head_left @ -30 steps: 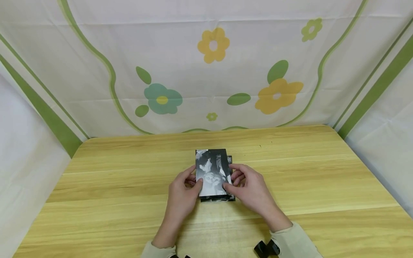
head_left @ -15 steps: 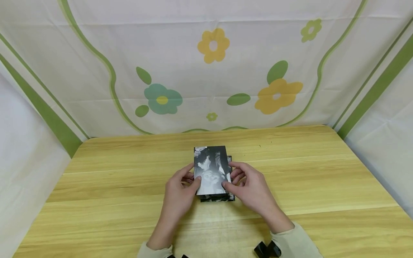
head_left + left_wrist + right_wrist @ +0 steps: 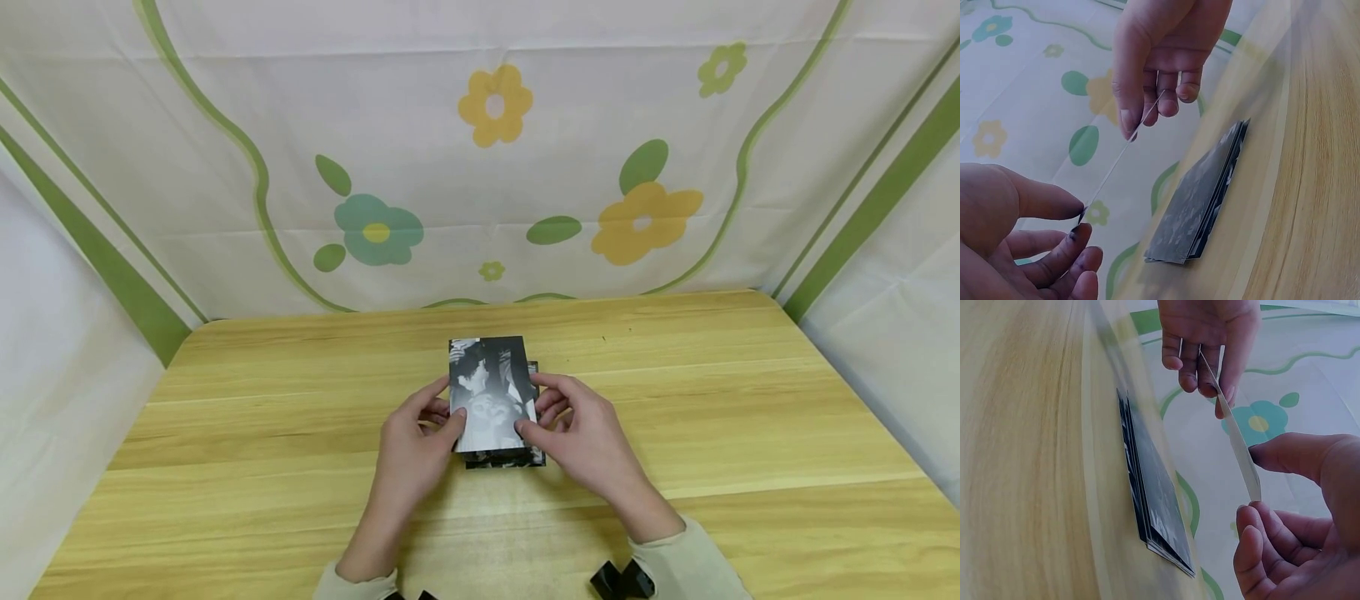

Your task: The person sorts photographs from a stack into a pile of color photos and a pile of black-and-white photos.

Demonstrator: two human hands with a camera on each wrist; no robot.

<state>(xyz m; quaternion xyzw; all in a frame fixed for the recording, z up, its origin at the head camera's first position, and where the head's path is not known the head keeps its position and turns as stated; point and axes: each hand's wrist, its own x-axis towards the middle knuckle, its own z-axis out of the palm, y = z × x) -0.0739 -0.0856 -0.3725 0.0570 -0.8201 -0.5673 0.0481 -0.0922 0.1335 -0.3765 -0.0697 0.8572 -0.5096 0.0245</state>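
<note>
A black-and-white photo card (image 3: pixel 491 392) is held up by its two side edges between both hands. My left hand (image 3: pixel 420 442) pinches the left edge, thumb on the printed face and fingers behind. On the other edge, my right hand (image 3: pixel 581 433) pinches it the same way. Both wrist views show the card nearly edge-on, raised above the table. Below it lies a stack of similar dark cards (image 3: pixel 1200 194), slightly fanned and uneven at the edges. From the head view most of this stack is hidden; only its lower and right borders show.
The wooden table (image 3: pixel 262 417) extends on all sides of the hands. Behind it hangs a white cloth (image 3: pixel 420 108) printed with flowers and green lines, with more cloth at left and right. Black wrist devices (image 3: pixel 622 579) sit at the sleeve cuffs.
The held card has risen a little and shifted slightly left, showing more of the stack's lower edge. My left hand moved left with it; the right hand is nearly still.
</note>
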